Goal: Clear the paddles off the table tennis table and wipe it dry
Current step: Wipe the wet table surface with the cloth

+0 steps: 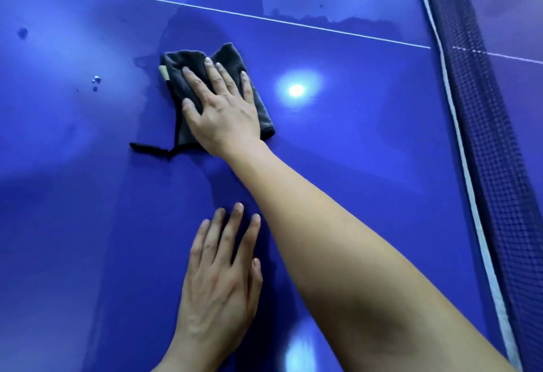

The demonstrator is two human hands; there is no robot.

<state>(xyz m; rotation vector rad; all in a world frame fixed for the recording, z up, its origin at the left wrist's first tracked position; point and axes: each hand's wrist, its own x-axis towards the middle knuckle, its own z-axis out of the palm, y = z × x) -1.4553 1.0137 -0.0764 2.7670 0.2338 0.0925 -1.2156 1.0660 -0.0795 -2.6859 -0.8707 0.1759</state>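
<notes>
**Head view.** A blue table tennis table [88, 224] is filling almost the whole frame, seen from above. The right hand [221, 113] is reaching forward on a bare forearm and pressing down flat on a dark grey cloth [183, 61]. Its fingers are lying straight and spread wide, palm down, not curling round the fabric.

The cloth is lying folded on the table surface near the middle of the frame. It is partly under the palm, with its far and right edges showing beyond the fingers. A small tan label [163, 73] is sticking out at the cloth's left edge. A thin dark strip [148, 147] is trailing from its near left corner onto the table.

The left hand [220, 277] is resting palm down on the bare table nearer the person, well apart from the cloth. Its fingers are lying straight and slightly spread, holding nothing.

A thin white line [264, 19] is running across the table beyond the cloth, and a darker wet patch [232, 1] is showing along it. Water drops [95, 79] are sitting to the left of the cloth. A bright lamp reflection [296, 90] is shining on the surface near the cloth, to its right.

The net [493, 166] is running down the right side of the frame. It is dark mesh with a white band [458, 136] along its top.
</notes>
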